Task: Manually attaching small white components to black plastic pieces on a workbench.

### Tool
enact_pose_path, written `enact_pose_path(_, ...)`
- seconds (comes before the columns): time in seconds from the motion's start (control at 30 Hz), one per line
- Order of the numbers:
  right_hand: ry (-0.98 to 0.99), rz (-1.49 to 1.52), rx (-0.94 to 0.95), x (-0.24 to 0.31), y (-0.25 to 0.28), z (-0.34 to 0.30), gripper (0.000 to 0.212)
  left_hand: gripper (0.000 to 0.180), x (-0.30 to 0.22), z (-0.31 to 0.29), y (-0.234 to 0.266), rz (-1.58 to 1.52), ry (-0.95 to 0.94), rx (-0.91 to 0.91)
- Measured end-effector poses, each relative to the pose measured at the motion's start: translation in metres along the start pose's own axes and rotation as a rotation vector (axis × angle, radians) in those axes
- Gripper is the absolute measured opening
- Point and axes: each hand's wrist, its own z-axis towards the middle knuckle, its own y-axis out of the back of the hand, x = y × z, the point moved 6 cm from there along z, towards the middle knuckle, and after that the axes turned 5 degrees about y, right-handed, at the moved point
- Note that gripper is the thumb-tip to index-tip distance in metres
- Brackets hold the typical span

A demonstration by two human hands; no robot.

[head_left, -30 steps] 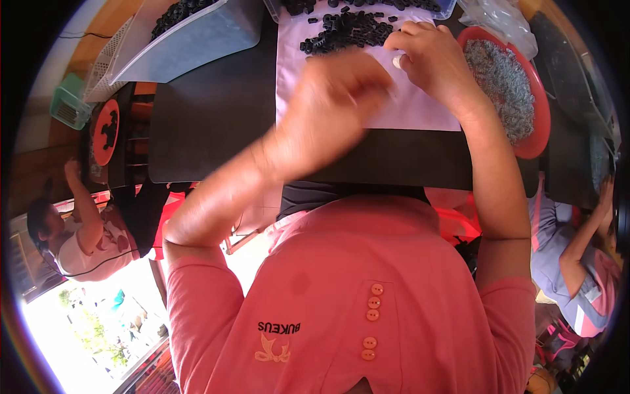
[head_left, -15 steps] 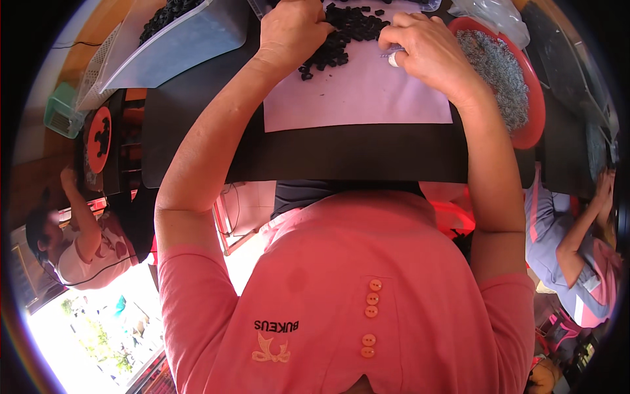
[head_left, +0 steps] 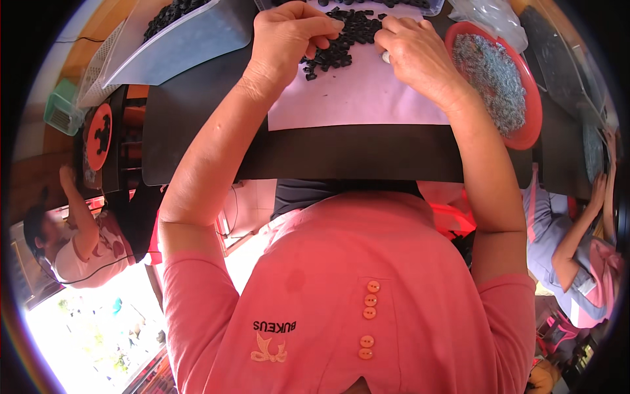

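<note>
My left hand (head_left: 282, 41) is over the left side of a pile of small black parts (head_left: 351, 36), thumb and forefinger pinched together. What sits between those fingertips is too small to make out. At the pile's right side my right hand (head_left: 420, 56) is curled, its fingers closed. A small whitish bit (head_left: 386, 58) shows below its fingertips; whether the hand grips it or it is part of a covered finger I cannot tell. The pile lies on a pale pink sheet (head_left: 354, 105). A red bowl (head_left: 535, 111) of small, shiny, transparent-looking pieces (head_left: 492, 79) stands right of my right hand.
A grey bin (head_left: 197, 49) holding black parts (head_left: 170, 20) stands on the dark table (head_left: 197, 125) at the left. A transparent plastic bag (head_left: 492, 20) lies beyond the bowl. One person (head_left: 85, 243) works at far left, another (head_left: 571, 243) at far right.
My left hand has shifted slightly left, and its thumb and forefinger now show pinched above the pile. My right hand has moved a little left and down, its fingers still curled.
</note>
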Motion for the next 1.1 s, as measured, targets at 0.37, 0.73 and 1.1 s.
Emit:
enact_pose_path(0.37,-0.003,0.052,0.008,0.0,-0.002,0.001,0.019,0.014,0.012,-0.025,-0.017,-0.24,0.024,0.03)
enact_pose_path(0.73,-0.016,0.012,-0.102,0.0,-0.009,-0.001,0.017,0.012,0.011,-0.029,-0.02,-0.291,0.063,0.097)
enact_pose_path(1.1,-0.021,0.009,-0.126,0.004,-0.01,0.003,0.012,0.011,0.011,-0.031,-0.018,-0.508,0.093,0.191)
